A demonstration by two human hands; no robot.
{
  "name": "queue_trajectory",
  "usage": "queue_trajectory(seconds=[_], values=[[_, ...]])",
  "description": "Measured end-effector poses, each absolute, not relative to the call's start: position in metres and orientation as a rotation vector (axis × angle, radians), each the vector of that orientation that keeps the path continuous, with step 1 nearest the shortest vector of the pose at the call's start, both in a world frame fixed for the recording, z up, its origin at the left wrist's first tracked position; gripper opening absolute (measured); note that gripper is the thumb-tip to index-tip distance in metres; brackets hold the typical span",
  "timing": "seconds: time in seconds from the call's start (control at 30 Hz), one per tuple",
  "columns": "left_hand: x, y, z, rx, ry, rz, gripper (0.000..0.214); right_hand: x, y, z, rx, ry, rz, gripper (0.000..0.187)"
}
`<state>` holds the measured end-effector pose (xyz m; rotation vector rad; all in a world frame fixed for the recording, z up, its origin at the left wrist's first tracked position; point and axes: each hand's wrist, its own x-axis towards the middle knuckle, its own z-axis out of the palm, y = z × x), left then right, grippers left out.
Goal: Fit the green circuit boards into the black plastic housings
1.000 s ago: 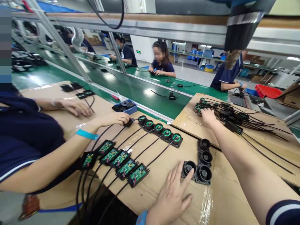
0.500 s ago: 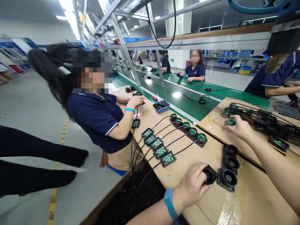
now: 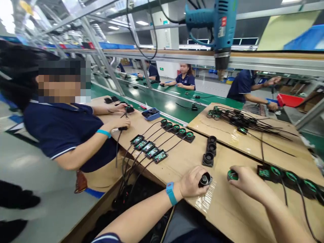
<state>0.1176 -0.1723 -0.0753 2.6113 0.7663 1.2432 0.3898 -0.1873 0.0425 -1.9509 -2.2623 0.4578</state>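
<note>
My left hand (image 3: 190, 183), with a blue wristband, grips a black round housing (image 3: 205, 179) with a square flange, its open side tilted up and a metal post inside. My right hand (image 3: 247, 182) is closed on a small round part with a green circuit board (image 3: 232, 174), a short way to the right of that housing. Behind my left hand stands a row of black housings (image 3: 209, 148) like it. Right of my right hand, several housings with green boards (image 3: 291, 179) line up beside a small green board in a black case (image 3: 264, 171).
Wired circuit boards (image 3: 149, 147) lead to a row of round housings (image 3: 177, 130). A heap of black cables (image 3: 235, 118) lies on the far cardboard. A blue power tool (image 3: 224, 30) hangs overhead. A co-worker (image 3: 63, 135) handles parts at the left, beside a blue bin (image 3: 152, 116).
My right hand has come from the heap on the far cardboard to the near one, carrying the round green-board part. The housing in my left hand is now nearer me. The view has swung right.
</note>
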Motion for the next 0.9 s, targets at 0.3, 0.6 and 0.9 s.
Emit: queue_trajectory(seconds=[0.3, 0.6, 0.9], values=[[0.19, -0.185, -0.088, 2.408, 1.117, 1.134, 0.044, 0.391, -0.239, -0.022, -1.852, -1.869, 0.723, 0.07], [0.186, -0.205, -0.067, 2.778, 0.987, 1.192, 0.059, 0.409, -0.248, -0.017, -1.675, -1.999, 0.802, 0.028], [0.217, -0.189, -0.06, 2.884, 1.026, 0.727, 0.046, 0.428, -0.237, -0.055, -1.714, -2.047, 0.783, 0.034]])
